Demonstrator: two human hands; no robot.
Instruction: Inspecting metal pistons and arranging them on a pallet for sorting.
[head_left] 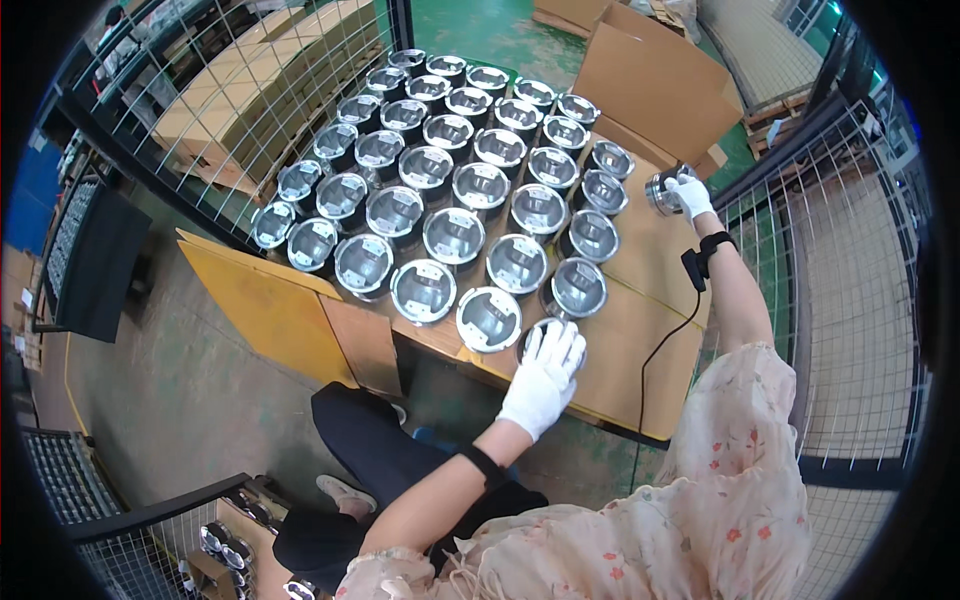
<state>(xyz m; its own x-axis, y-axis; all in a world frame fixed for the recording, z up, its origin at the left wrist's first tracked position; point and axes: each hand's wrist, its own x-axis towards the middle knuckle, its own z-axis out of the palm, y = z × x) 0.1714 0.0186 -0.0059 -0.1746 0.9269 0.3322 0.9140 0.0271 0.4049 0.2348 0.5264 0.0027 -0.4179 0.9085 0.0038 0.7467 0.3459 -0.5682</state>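
Observation:
Rows of engine pistons stand on a cardboard-topped table, their shiny crowns facing up and dark skirts below. At the near end of a row, my left hand in a white glove has its fingers over one piston, which they largely cover. My right hand, gloved too, is out at the table's right side. It grips another piston, tilted with its ringed side showing, apart from the rows. Whether that piston touches the table I cannot tell.
A large cardboard box stands open at the far right. Wire mesh panels flank the table. A thin black cable runs from my right wrist across the cardboard. More pistons sit on a surface at lower left.

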